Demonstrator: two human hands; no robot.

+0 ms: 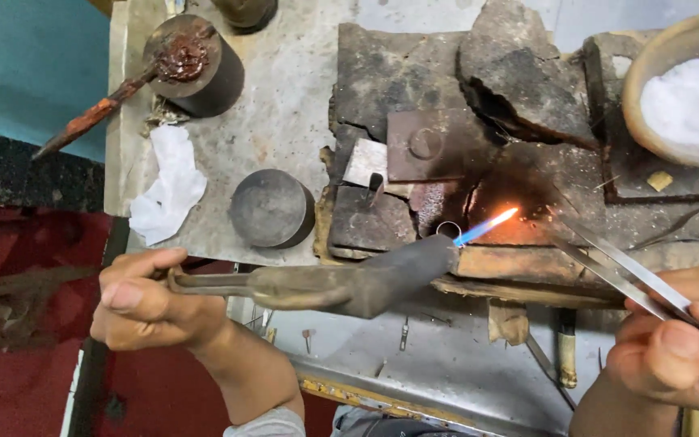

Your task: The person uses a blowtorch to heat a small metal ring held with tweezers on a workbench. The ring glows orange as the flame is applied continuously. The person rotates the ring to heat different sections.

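Observation:
My left hand (151, 303) grips the thin rear end of a dark metal blowtorch (357, 283) that lies level across the front of the bench. Its nozzle sends a blue and orange flame (487, 226) onto a glowing patch of a charred soldering block (527, 194). A small metal ring (448, 230) sits on the block right by the nozzle. My right hand (677, 344) pinches long steel tweezers (608, 263), whose tips reach toward the glowing patch from the lower right.
A clay bowl of white powder (689, 97) stands at the back right. A dark round tin (273, 206), a crumpled white cloth (167, 186) and a pot of reddish paste with a stick (184, 61) sit on the left of the bench. Broken charred bricks (519, 77) lie behind.

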